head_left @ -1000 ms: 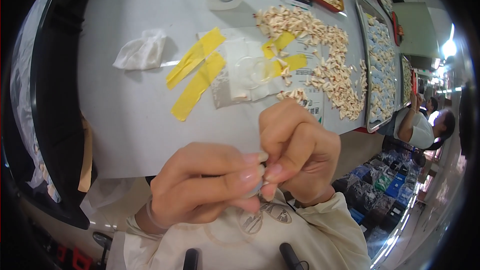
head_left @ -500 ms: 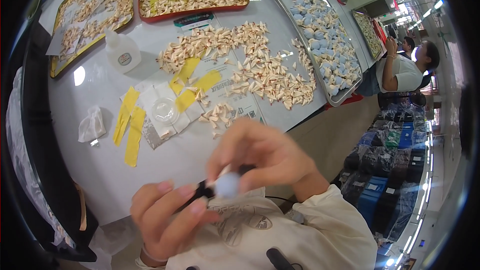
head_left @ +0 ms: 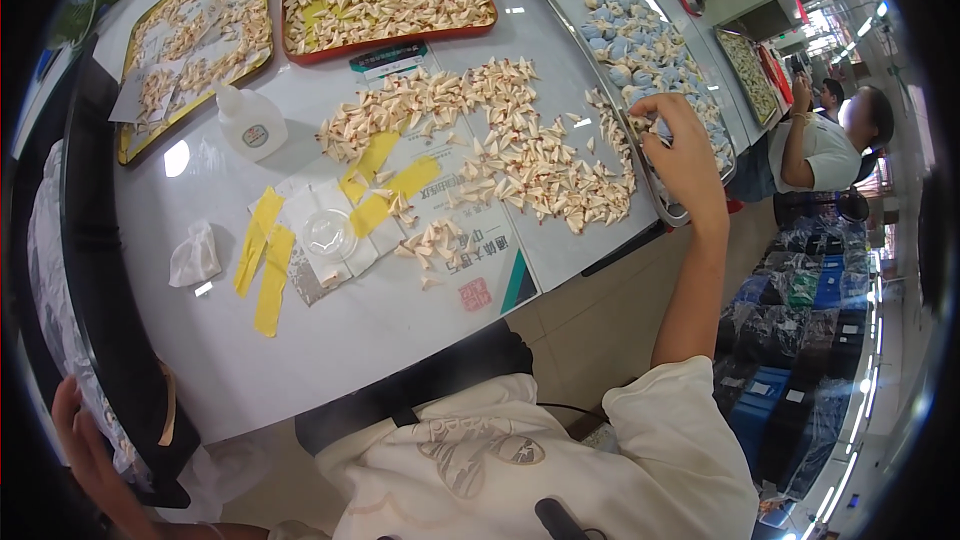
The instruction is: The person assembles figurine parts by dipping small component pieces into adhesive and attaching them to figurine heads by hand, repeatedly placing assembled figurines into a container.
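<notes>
My right hand (head_left: 680,145) reaches over the left rim of a metal tray (head_left: 565,15) at the right. Its fingers are curled, thumb and forefinger around something small that I cannot make out. In the tray lie many pale-blue balls joined with cream pieces (head_left: 640,70). My left hand (head_left: 85,445) is at the far lower left, beside a black-edged bin (head_left: 110,310) with clear plastic lining (head_left: 50,280). Its fingers are stretched and slightly apart, with nothing visible in them. Many small pointed cream pieces (head_left: 560,170) are heaped on the white table.
Two more trays of cream pieces stand at the back, one red-rimmed (head_left: 390,48), one yellow-rimmed (head_left: 265,30). A white squeeze bottle (head_left: 250,125), a clear round dish (head_left: 328,234), yellow tape strips (head_left: 270,280) and a crumpled tissue (head_left: 195,255) lie on the table. Another person (head_left: 835,145) sits at right.
Both hands have parted from in front of my chest, where they held a pale-blue ball with a cream piece. The right moved up to the metal tray, the left down to the bin.
</notes>
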A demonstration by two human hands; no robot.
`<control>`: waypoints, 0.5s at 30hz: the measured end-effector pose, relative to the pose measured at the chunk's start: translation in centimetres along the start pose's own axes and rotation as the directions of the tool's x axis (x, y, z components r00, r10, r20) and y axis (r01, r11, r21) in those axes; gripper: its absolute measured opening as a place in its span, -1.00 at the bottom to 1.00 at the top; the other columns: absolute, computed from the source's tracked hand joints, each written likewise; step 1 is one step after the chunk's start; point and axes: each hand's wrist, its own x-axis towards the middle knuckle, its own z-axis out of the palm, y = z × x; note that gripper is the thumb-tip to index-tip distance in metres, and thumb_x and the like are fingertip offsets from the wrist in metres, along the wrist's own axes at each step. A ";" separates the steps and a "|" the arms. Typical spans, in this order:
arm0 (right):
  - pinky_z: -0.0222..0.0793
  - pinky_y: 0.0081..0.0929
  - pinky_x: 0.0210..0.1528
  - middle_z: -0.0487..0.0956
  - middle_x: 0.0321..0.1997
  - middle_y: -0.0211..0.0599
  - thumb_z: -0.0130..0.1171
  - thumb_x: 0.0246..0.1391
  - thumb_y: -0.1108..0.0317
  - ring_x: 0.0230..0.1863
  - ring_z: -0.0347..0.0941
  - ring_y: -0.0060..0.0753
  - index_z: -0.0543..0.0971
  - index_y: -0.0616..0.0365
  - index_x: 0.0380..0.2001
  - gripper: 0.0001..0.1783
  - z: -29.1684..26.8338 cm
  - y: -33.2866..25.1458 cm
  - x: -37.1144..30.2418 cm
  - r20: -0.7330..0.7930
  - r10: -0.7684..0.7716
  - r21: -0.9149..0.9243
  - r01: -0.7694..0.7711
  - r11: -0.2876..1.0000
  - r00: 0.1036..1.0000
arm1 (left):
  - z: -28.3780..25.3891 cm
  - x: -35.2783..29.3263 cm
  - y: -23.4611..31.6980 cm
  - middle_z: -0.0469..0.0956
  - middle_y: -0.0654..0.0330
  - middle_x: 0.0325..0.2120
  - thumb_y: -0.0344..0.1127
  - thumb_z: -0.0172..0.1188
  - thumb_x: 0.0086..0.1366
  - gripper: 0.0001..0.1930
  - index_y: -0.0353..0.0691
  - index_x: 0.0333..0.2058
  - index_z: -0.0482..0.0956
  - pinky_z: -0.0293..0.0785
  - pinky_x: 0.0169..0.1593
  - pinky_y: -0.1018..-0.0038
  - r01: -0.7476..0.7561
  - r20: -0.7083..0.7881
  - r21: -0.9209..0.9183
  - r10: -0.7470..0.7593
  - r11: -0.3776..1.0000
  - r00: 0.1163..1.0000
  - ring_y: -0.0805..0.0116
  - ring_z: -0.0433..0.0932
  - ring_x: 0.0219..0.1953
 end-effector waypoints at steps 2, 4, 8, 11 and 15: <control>0.35 -0.43 -0.23 0.43 -0.17 -0.25 0.01 -0.15 0.55 -0.20 0.40 -0.29 0.47 0.13 -0.20 -0.65 -0.7 -2.7 1.2 0.084 0.068 0.093 -0.076 0.993 0.994 | 0.9 -0.6 -2.1 0.33 0.08 0.10 -0.47 0.13 0.18 -0.48 -0.04 0.13 0.29 0.29 0.12 0.22 -0.032 0.124 0.164 0.012 0.986 0.992 0.07 0.27 0.16; 0.34 -0.43 -0.22 0.43 -0.14 -0.27 0.01 -0.14 0.55 -0.19 0.40 -0.30 0.48 0.12 -0.19 -0.65 -1.4 -3.6 0.8 0.166 0.173 0.154 -0.199 0.968 0.971 | 1.1 -0.9 -2.9 0.13 0.08 0.23 -0.61 -0.06 0.21 -0.44 -0.03 0.19 0.23 0.13 0.24 0.14 0.038 0.277 0.172 -0.086 0.984 0.957 0.09 0.09 0.29; 0.33 -0.44 -0.23 0.46 -0.13 -0.28 0.06 -0.13 0.54 -0.20 0.40 -0.31 0.49 0.11 -0.21 -0.68 -1.4 -4.6 0.1 0.017 0.110 0.171 -0.111 0.979 0.994 | 2.4 -0.7 -3.5 0.00 0.10 0.29 -0.53 -0.08 0.25 -0.42 -0.06 0.25 0.12 -0.01 0.31 0.25 0.050 0.345 0.012 -0.051 0.999 0.937 0.15 0.01 0.32; 0.33 -0.43 -0.26 0.49 -0.19 -0.27 0.10 -0.13 0.56 -0.23 0.42 -0.30 0.50 0.14 -0.25 -0.72 -0.8 -6.5 0.2 0.074 0.031 0.210 -0.046 0.977 0.997 | 2.5 0.2 -3.5 0.04 0.04 0.26 -0.43 -0.10 0.25 -0.46 -0.15 0.23 0.13 0.07 0.28 0.26 -0.017 0.332 0.222 -0.059 0.975 0.941 0.10 0.09 0.28; 0.33 -0.41 -0.26 0.51 -0.31 -0.24 0.15 -0.15 0.57 -0.28 0.45 -0.25 0.51 0.21 -0.34 -0.79 0.9 -6.8 0.3 0.146 0.056 0.138 -0.077 0.987 0.988 | 2.0 0.0 -4.9 -0.02 0.05 0.29 -0.49 -0.07 0.25 -0.42 -0.15 0.26 0.07 -0.03 0.32 0.30 0.069 0.356 0.309 -0.182 0.949 0.917 0.12 -0.02 0.33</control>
